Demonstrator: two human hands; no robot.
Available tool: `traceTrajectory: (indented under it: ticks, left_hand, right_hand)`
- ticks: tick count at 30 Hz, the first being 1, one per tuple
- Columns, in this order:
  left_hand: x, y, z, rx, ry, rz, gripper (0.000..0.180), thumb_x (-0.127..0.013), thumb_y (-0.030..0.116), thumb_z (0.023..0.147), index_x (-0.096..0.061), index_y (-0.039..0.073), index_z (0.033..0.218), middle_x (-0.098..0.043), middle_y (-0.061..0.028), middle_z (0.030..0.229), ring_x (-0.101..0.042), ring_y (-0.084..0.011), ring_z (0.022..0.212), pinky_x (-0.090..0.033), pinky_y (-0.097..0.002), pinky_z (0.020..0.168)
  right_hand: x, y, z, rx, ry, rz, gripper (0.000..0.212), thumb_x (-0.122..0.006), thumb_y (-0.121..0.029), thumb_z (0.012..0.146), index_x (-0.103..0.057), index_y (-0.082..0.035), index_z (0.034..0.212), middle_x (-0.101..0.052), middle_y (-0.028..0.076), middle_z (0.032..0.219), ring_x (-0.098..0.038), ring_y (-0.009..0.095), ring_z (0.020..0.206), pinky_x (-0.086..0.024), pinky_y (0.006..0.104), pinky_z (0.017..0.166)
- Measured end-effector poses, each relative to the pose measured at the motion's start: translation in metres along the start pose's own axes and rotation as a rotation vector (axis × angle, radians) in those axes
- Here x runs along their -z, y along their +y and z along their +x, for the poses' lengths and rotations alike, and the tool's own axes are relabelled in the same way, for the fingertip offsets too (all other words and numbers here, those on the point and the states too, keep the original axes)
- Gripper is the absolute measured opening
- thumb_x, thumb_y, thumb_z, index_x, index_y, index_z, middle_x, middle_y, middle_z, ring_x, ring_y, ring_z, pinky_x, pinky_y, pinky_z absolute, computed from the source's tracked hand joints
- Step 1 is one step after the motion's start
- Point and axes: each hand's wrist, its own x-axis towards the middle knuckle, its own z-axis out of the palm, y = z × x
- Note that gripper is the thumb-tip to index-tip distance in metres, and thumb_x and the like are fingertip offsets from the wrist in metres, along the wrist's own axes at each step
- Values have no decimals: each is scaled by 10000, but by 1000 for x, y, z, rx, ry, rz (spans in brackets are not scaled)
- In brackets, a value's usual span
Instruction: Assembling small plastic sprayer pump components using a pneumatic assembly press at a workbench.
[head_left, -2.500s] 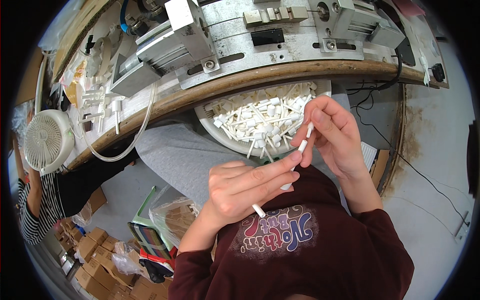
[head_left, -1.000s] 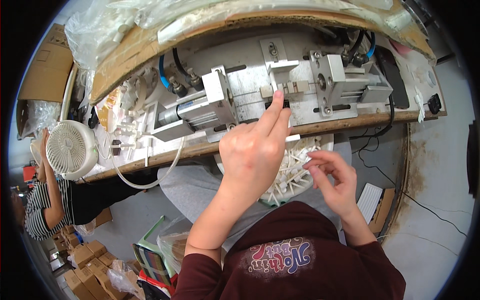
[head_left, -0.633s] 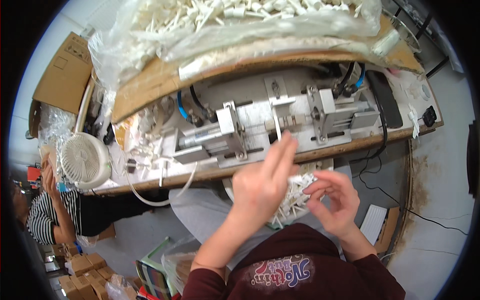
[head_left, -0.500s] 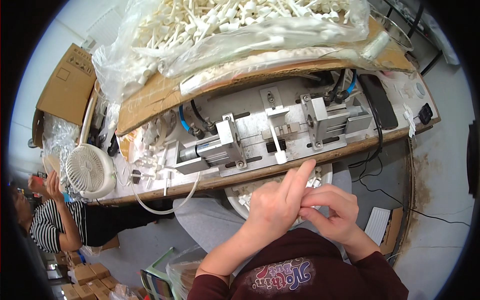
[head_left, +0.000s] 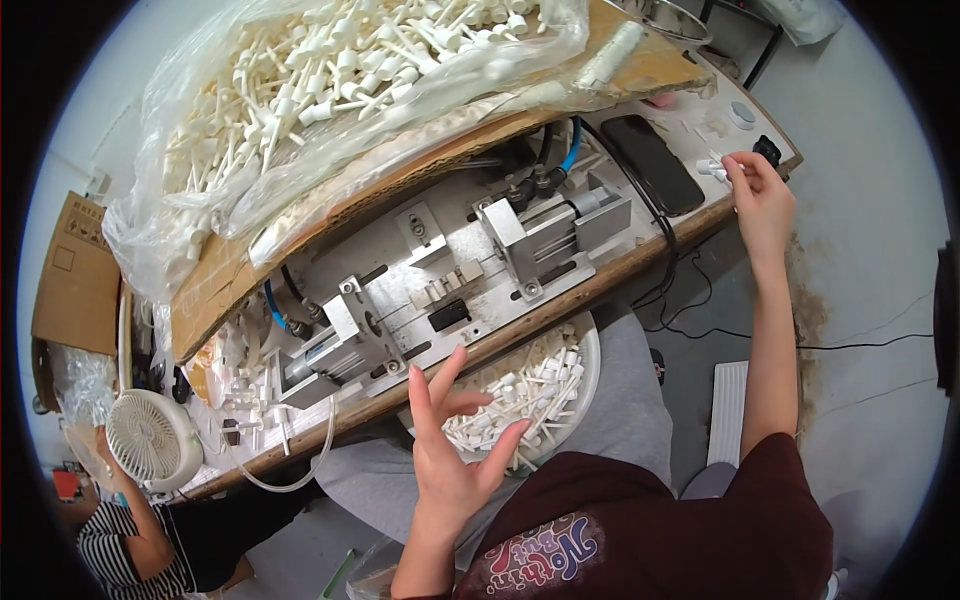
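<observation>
Two hands stand well apart as I watch from my distant seat. I see the left hand spread, its thumb and fingers parted in the air in front of the round tub. That tub sits at the lap, just beside the wooden front edge of the surface, and it holds many loose white stemmed pieces. Far to the right, I have the right hand above the end of the surface, thumb and forefinger close together at a small white scrap; I cannot tell whether they pinch it or only touch it. Just beyond those fingers lies a small black object, and a dark phone lies nearer the middle.

Between the hands I make out two metal clamps facing each other on a plate: the left clamp and the right clamp. A notched metal block stands between them, with a black block just in front of it. Above, a heap of similar white pieces rests in clear plastic on cardboard. At far left I see a round fan and a co-worker's striped sleeve.
</observation>
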Motion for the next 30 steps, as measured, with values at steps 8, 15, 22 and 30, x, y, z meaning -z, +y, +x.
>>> traceTrajectory:
  ticks: [8, 15, 22, 30]
  left_hand:
    - [5, -15, -33, 85, 135, -48, 1064, -797, -2, 784, -67, -19, 1558, -573, -270, 1335, -677, -208, 808, -544, -298, 735]
    - [18, -59, -79, 227, -63, 422, 473, -756, 32, 811, -636, 31, 1269, -721, -111, 998, -665, -221, 802, -530, -327, 730]
    - [30, -88, -119, 462, -15, 584, 335, -752, 118, 834, -680, 67, 1158, -716, -70, 922, -670, -226, 841, -499, -361, 819]
    - [21, -102, -123, 355, -60, 666, 258, -750, 161, 836, -690, 82, 1075, -693, -29, 863, -637, -206, 795, -459, -354, 772]
  right_hand:
    - [-2, 60, 44, 28, -257, -526, 177, -729, -159, 854, -721, -32, 977, -673, 180, 742, -682, 320, 705, -524, 408, 693]
    - [-13, -36, -58, 325, -84, -341, 334, -736, -159, 903, -674, -70, 1219, -639, 45, 788, -565, 138, 635, -492, 317, 590]
    - [-58, -67, -282, 792, -1023, 345, 294, -677, -55, 768, -696, -43, 1061, -681, 75, 1049, -650, 244, 968, -517, 382, 832]
    - [-130, -63, -332, 1245, -1219, 395, 242, -562, -122, 829, -599, -64, 1060, -616, 71, 1127, -596, 212, 1071, -463, 353, 965]
